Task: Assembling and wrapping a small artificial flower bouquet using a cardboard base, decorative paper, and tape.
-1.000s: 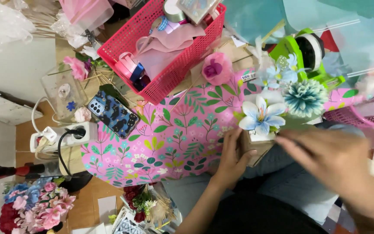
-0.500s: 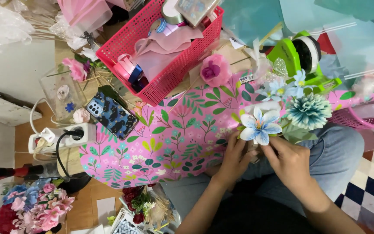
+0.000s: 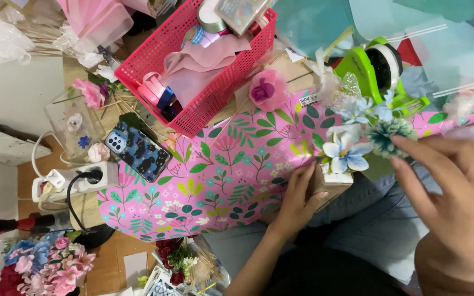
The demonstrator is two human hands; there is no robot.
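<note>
My left hand (image 3: 297,201) grips a small wooden box (image 3: 333,182) that holds an artificial flower arrangement: a pale blue-and-white flower (image 3: 345,153), a teal pompom bloom (image 3: 391,135) and small light blue flowers (image 3: 364,108). My right hand (image 3: 456,203) is raised close to the camera, its fingertips at the teal bloom. Whether they pinch it is unclear. Both hands hover over my lap, at the edge of a pink floral-patterned sheet (image 3: 220,181).
A red plastic basket (image 3: 193,60) of ribbons and tape stands behind the sheet. A phone in a dark patterned case (image 3: 137,151), a power strip (image 3: 78,180), a green tape dispenser (image 3: 374,63), a pink fabric rose (image 3: 267,90) and bunches of fake flowers (image 3: 42,266) surround the spot.
My right hand has lifted from beside the box up to the teal bloom, nearer the camera. The left hand has kept its hold on the box.
</note>
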